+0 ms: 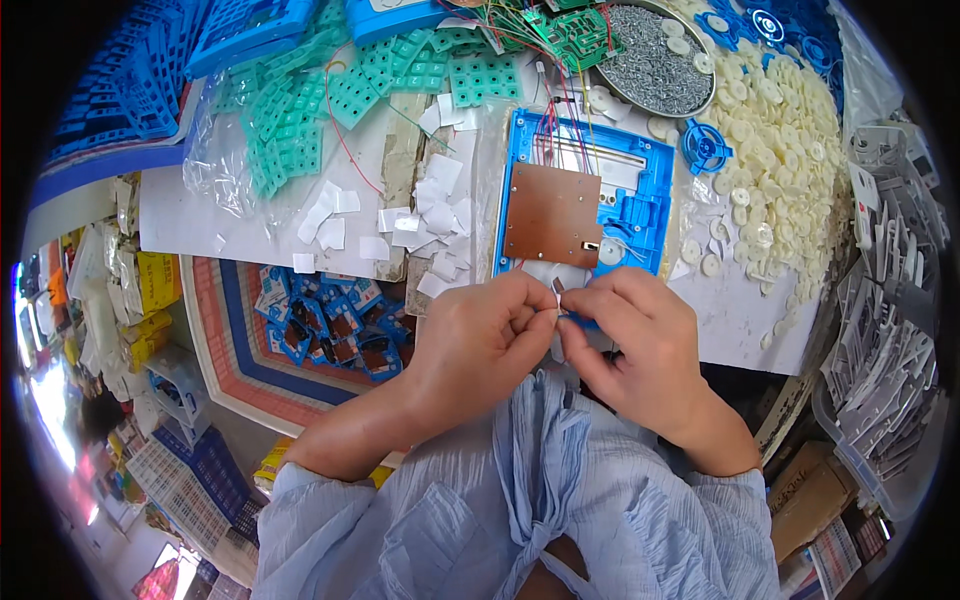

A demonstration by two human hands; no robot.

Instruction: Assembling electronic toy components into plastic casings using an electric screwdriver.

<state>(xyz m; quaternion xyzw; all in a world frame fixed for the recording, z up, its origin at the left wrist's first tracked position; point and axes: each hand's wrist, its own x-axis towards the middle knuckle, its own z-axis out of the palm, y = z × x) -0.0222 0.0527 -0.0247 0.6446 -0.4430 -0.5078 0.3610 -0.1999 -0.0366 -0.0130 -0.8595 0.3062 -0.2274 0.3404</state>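
My left hand (488, 330) and my right hand (638, 335) meet at the near edge of an open blue plastic housing (655, 165). Fingertips of both are pinched around a small thin white piece (557, 298), its kind too small and covered to tell. A brown circuit board (553, 212) lies over the housing's left part, and thin coloured wires run from the board's far side to the back. Inside the housing, to the board's right, sits a round white disc (611, 252). Part of the housing's near side is hidden behind my fingers.
Left of the housing lie loose white paper squares (436, 215) and teal rubber keypads (290, 130). Off-white plastic discs (775, 150) pile up at right, near a round tray of small metal screws (655, 60). A checked-lined basket (235, 345) holds blue parts; grey plastic pieces (880, 330) fill a bin.
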